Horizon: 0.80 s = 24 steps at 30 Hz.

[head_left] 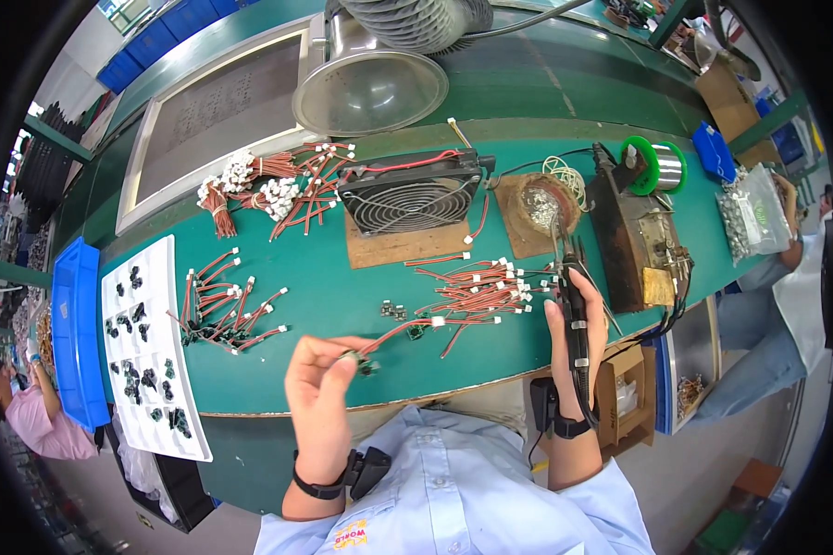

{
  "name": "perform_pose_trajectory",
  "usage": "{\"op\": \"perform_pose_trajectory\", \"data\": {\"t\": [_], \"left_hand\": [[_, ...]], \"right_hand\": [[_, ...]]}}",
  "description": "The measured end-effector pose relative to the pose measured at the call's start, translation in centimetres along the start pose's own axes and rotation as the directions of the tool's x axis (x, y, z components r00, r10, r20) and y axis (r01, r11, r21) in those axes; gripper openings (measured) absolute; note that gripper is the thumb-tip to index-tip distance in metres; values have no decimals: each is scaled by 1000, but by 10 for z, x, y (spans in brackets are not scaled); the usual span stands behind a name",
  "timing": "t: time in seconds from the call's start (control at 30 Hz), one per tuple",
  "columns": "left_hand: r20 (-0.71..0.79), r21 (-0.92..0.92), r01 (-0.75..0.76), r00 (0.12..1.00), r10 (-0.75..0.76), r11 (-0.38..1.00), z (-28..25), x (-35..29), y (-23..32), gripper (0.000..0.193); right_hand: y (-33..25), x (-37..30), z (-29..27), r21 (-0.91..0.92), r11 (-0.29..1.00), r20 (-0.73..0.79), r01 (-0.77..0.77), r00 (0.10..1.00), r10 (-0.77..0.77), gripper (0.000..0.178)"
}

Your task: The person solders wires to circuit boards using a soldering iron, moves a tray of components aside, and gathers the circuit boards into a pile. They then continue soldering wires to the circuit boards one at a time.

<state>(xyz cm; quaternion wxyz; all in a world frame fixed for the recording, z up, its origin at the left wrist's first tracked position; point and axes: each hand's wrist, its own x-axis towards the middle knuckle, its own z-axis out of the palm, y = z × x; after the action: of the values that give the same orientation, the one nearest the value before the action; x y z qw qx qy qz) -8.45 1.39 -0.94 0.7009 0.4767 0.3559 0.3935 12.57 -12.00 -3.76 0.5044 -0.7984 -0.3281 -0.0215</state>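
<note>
My left hand (317, 381), near the table's front edge, pinches a small green circuit board (367, 363). A red wire lead (393, 334) with a white connector extends from that board toward the right. My right hand (590, 319) is wrapped round a black soldering iron (577, 335), its tip pointing away from me toward the round dish (548, 199) of solder bits. Between my hands lies a loose pile of red wire leads (477, 289) with white connectors. A few small boards (393, 309) lie beside that pile.
A black fan (409, 196) stands mid-table. At left are boards with leads (236, 319), a white tray (190, 421) of small boards and a blue bin (76, 324). Bundled leads (250, 190) lie behind. Right: a soldering station (627, 245), a solder spool (662, 169) and another person's hand (789, 208).
</note>
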Motion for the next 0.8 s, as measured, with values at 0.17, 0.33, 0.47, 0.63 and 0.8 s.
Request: {"op": "perform_pose_trajectory", "data": {"t": [0.17,0.33,0.47,0.63,0.8], "left_hand": [[-89,8,-41,995,41,999,-20,-4,-2,4],[-104,63,-69,992,76,996,-24,-5,-2,5],[-94,123,-86,991,98,989,-18,-7,0,7],[-44,197,-163,984,174,967,-17,-7,-3,11],[-59,284,-191,975,216,940,-2,-9,0,16]], "right_hand": [[-3,-26,25,249,968,157,-39,988,-1,26],[-24,-29,51,-108,896,211,431,890,-403,30],[-27,-30,63,-202,865,185,460,885,-427,34],[-20,-21,60,-188,878,265,439,884,-386,35],[-25,-26,54,235,959,35,158,985,-171,44]]}}
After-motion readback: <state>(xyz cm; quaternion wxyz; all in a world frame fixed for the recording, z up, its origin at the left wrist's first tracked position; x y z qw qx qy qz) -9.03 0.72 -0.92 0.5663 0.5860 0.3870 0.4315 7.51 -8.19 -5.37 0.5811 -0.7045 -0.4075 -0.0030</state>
